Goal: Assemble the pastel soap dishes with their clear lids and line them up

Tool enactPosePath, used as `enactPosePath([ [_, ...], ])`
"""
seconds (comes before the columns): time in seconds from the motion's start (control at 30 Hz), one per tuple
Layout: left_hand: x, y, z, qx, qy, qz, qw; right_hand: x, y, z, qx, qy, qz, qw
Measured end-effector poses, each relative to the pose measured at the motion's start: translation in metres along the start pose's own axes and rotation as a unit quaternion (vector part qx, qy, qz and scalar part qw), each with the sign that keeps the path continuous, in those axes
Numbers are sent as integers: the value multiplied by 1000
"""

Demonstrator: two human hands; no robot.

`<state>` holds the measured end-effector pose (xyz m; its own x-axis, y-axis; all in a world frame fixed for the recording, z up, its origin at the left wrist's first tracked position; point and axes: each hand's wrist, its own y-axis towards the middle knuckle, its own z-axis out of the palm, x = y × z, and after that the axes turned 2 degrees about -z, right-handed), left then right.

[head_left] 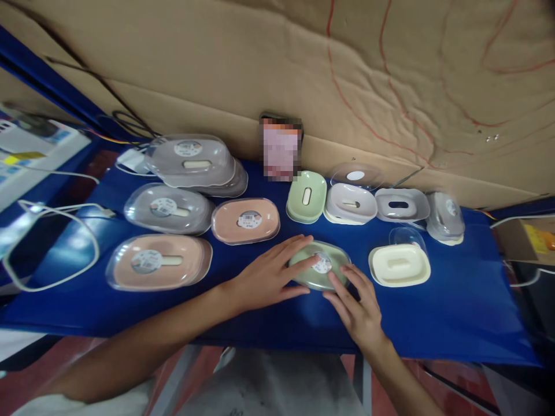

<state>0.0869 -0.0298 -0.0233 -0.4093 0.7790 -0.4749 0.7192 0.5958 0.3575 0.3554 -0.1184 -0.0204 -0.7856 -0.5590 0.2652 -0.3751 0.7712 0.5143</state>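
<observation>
Near bench [455,312] edge, centre: left hand [264,280] and right hand [359,312] laid flat, fingers spread, pressing on lidded green soap dish [318,271], not closed around it. Just right, cream dish [399,264]. Left: two pink lidded dishes [158,263], two grey stacks [167,208]. Farther: open green dish [306,196], three white trays [350,203], blurred card.

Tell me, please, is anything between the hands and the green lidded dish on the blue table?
Nothing visible: the left hand and right hand both rest their fingers directly on the green dish.
</observation>
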Motion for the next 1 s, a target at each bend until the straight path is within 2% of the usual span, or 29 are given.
enactPosePath([
  [0.17,0,-2,0,-5,22,18,1000,2,2,-1,2,-14,-3,1000],
  [0.27,-2,-8,-6,-5,81,31,996,5,3,0,6,-6,-9,1000],
  [0.47,-12,-24,-14,-21,166,33,985,5,1,7,55,4,-38,998],
  [0.57,-15,-34,-15,-32,152,8,988,6,5,9,81,14,-65,994],
  [0.73,-18,-53,-18,-68,76,-40,994,11,19,9,95,23,-110,989],
  [0.83,-21,-63,-21,-79,64,-58,993,15,22,12,101,20,-136,985],
  [1.0,-27,-73,-24,-108,71,-89,988,21,23,18,112,36,-118,986],
])
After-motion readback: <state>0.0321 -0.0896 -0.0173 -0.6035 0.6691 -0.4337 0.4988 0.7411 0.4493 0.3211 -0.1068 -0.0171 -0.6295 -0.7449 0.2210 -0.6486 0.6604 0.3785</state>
